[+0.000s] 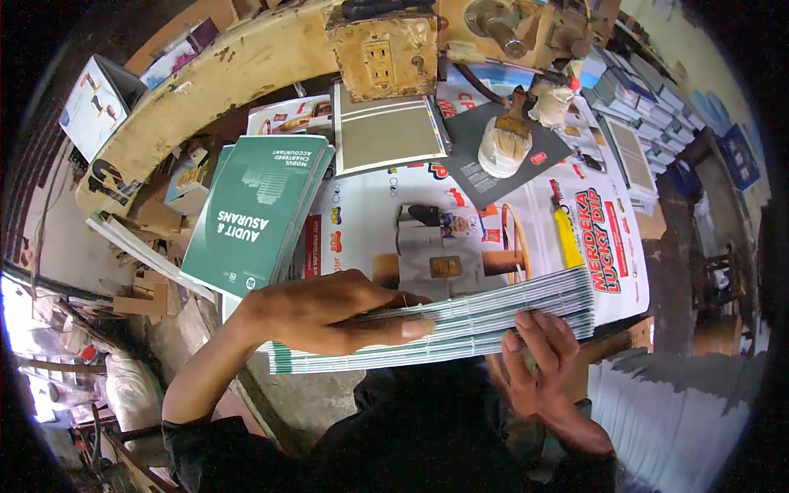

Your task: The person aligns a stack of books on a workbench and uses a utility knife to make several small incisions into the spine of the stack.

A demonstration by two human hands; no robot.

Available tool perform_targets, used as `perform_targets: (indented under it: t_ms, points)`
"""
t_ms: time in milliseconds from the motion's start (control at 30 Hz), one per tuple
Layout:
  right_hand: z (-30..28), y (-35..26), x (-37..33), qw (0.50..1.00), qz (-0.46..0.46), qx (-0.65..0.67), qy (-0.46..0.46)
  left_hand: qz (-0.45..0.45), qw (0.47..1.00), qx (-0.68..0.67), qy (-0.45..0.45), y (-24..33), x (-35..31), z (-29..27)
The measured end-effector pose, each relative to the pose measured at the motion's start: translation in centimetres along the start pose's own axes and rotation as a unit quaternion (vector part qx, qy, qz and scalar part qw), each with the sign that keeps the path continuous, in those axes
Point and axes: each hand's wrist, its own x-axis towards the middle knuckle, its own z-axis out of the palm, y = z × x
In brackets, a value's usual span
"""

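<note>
A thick block of stacked book signatures (485,316), white with pale green edges, lies on its side in front of me. My left hand (329,311) wraps over its left half, thumb pressed along the spine side. My right hand (538,361) cups the right end from below, fingers curled up against the pages. Both hands hold the block just above the printed sheets covering the table (370,222).
A pile of green-covered books (259,209) lies to the left. A paintbrush (509,135) rests in a white pot on a grey sheet. An old yellowed press frame with a wall socket (382,53) stands behind. Book stacks (649,107) fill the right; white page stacks (666,411) sit lower right.
</note>
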Motion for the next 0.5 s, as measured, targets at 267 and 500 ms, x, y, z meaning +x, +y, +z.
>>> perform_targets:
  t_ms: [267, 500]
  points:
    - [-3.5, 5.1, 1.9, 0.961, 0.254, 0.109, 0.017, -0.01, 0.912, 0.296, 0.284, 3.5, -3.4, 3.6]
    - [4.7, 16.1, -7.4, 0.937, 0.336, 0.004, -0.094, -0.19, 0.844, 0.212, 0.455, 0.0, -7.0, 7.5]
